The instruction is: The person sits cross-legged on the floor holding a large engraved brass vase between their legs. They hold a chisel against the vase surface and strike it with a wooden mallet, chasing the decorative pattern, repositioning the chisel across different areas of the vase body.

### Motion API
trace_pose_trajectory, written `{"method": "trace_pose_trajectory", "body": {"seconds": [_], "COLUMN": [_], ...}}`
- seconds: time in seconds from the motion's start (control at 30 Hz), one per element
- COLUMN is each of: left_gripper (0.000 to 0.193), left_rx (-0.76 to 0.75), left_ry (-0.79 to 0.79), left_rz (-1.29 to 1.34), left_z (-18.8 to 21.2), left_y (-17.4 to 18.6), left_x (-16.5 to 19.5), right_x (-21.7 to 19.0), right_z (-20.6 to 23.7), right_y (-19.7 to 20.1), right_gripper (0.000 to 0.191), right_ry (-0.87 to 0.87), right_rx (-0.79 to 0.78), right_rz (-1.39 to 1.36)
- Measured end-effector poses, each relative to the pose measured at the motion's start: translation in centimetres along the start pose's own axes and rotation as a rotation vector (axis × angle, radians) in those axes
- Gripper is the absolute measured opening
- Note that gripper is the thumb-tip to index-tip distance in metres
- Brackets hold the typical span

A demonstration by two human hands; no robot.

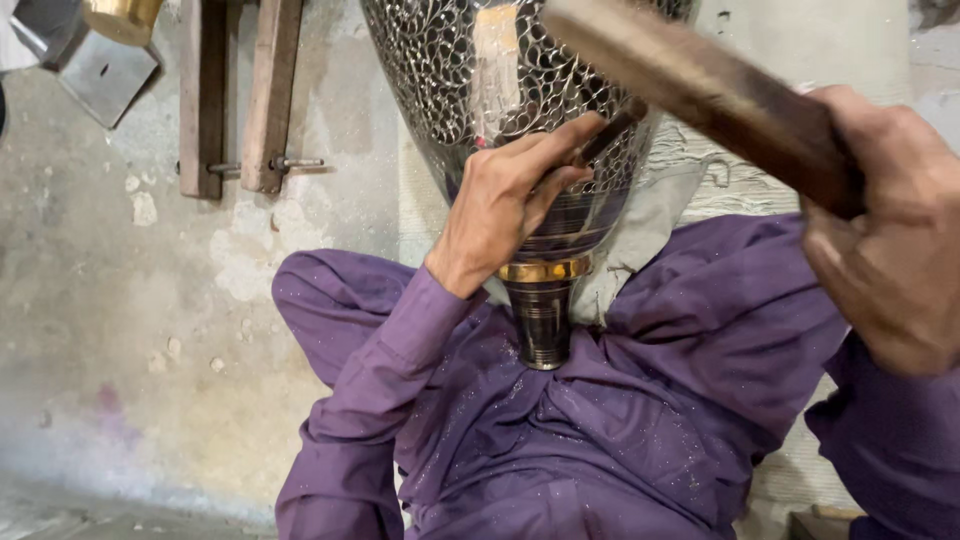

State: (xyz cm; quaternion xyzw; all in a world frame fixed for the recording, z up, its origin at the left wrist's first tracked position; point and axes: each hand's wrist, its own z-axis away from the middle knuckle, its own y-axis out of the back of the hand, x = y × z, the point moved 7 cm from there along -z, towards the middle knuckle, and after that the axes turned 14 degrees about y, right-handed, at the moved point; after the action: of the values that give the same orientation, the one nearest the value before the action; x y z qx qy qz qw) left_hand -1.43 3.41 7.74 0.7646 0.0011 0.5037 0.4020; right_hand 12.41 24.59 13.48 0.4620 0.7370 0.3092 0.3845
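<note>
The engraved metal vase (490, 90) lies across my lap with its narrow neck pointing toward me, brass band (543, 270) and dark ribbed foot (543, 335) nearest my body, wide patterned belly running up and away out of the top of the view; so its long axis runs roughly straight out from me. Against its lower right flank I see a thin dark chisel (612, 135), its length slanting up to the right, tip hidden behind my fingers. My left hand (510, 195) has its grip clamped on that chisel, forefinger stretched along it, heel of the hand resting on the vase wall. My right hand (885, 245) is closed tight around the wooden hammer handle (700, 85), which reaches up-left above the chisel's free end; the head is out of view. The left hand is the nearer one to the vase. Purple cloth (600, 430) covers my legs, a grey rag (640, 240) pads the vase, wooden slats (240, 90) stand on the concrete floor (120, 330).
</note>
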Motion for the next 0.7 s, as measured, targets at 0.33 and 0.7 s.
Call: {"method": "trace_pose_trajectory", "body": {"seconds": [0.33,0.7], "left_gripper": [0.046,0.053], "left_rx": [-0.012,-0.147], "left_ry": [-0.063,-0.201], "left_rz": [-0.008,-0.116], "left_z": [-0.2,-1.4], "left_y": [0.4,-0.9], "left_x": [0.5,0.9], "right_x": [-0.1,-0.6], "right_z": [-0.5,2.3], "right_y": [-0.1,-1.6], "right_gripper": [0.042,0.045], "right_ry": [-0.144,-0.169], "right_rx": [0.126,0.103], "right_rz": [-0.253,0.012]}}
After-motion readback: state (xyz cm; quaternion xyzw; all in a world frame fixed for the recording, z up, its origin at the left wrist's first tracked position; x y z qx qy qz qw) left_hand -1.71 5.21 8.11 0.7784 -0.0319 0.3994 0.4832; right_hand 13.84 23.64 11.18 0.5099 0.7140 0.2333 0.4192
